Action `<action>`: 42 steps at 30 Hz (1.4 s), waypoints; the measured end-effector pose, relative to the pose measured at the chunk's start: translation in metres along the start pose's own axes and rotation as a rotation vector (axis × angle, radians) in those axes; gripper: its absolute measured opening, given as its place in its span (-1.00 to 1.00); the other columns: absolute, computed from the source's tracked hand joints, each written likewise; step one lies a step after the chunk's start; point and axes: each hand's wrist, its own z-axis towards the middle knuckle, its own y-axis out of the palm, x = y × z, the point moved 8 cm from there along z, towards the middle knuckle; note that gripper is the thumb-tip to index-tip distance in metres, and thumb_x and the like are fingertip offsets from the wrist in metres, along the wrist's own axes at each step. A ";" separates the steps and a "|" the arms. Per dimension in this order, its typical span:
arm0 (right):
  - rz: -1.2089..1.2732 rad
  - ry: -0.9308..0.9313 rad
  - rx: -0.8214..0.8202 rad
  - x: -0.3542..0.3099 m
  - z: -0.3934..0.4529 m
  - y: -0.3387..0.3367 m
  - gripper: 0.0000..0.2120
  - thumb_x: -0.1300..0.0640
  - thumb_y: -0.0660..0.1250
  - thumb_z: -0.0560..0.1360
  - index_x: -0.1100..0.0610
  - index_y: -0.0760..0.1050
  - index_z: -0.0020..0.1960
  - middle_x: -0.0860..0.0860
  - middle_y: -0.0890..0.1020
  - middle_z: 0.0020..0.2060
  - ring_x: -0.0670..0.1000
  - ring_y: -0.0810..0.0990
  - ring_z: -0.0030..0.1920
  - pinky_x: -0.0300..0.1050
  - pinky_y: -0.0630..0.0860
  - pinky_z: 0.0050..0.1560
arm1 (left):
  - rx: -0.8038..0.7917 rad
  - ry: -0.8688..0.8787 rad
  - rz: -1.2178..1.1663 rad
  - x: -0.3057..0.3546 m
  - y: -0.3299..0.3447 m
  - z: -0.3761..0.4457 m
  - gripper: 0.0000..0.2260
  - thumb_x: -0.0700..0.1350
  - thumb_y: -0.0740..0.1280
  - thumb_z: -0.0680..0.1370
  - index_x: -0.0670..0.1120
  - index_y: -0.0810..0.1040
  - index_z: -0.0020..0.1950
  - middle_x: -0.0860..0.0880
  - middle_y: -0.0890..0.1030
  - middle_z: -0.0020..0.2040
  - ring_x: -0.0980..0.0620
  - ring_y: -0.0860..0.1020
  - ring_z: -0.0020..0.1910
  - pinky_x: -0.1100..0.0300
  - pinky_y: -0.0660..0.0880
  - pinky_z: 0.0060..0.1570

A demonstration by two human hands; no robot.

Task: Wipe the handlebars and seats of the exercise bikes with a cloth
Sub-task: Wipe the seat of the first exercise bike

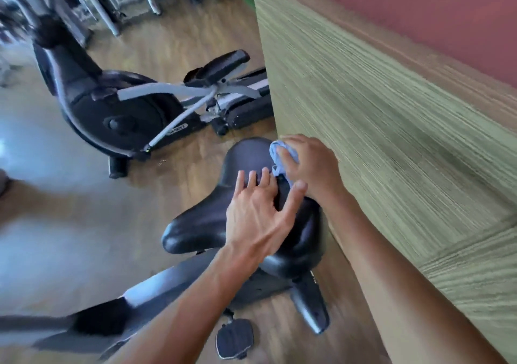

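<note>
Fingers of the right hand (305, 165) are curling over a bunched light-blue cloth (277, 156), pressing it down onto the wide rear part of the black bike seat (201, 229), close against the green striped wall panel (391, 128). Fingers of the left hand (258, 212) are lying nearly straight and spread on the middle of the seat, just beside the cloth, holding nothing; its thumb is reaching toward the right wrist and seems to be steadying the saddle.

Outward from the hands, the seat's long axis is running from the cloth toward the lower left, where the narrower end is showing bare leather beyond the left palm. That unwiped stretch is lying on the left-hand side of the cloth, so the next stroke probably calls for the right hand to be drawing the cloth across toward it, with the left hand making way. Below, a pedal (234, 338) is hanging near the wooden floor (173, 42), and an elliptical trainer (123, 106) is standing well apart. The frame is motion-blurred.
</note>
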 end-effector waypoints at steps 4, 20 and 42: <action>0.123 0.026 0.061 0.012 -0.059 -0.023 -0.62 -0.05 0.26 0.61 0.06 0.59 0.35 -0.08 0.64 0.29 -0.01 0.57 0.25 -0.30 0.34 0.25 | -0.051 0.050 0.041 0.000 -0.002 -0.007 0.04 0.48 -0.48 0.45 -0.07 0.52 0.37 -0.02 0.39 0.56 0.03 0.16 0.61 0.02 -0.42 0.56; -0.041 -0.765 -0.205 -0.105 -0.044 0.052 -0.80 0.20 0.35 0.45 0.19 0.69 0.02 0.01 0.72 0.12 0.11 0.67 0.10 0.06 0.34 0.40 | 0.373 -0.367 -0.436 -0.127 -0.064 -0.029 -0.10 0.32 -0.29 0.56 -0.23 0.68 0.14 -0.07 0.71 0.04 0.20 0.45 0.33 0.29 -0.40 0.48; 0.170 0.007 -0.207 -0.023 -0.036 0.017 -0.58 -0.05 0.12 0.69 -0.04 0.41 0.52 -0.28 0.40 0.47 -0.28 0.16 0.56 -0.30 0.12 0.52 | 0.003 0.100 -0.072 -0.057 -0.009 0.043 -0.46 0.04 -0.01 0.74 -0.34 0.31 0.54 -0.32 0.36 0.53 -0.25 0.34 0.54 -0.08 0.31 0.51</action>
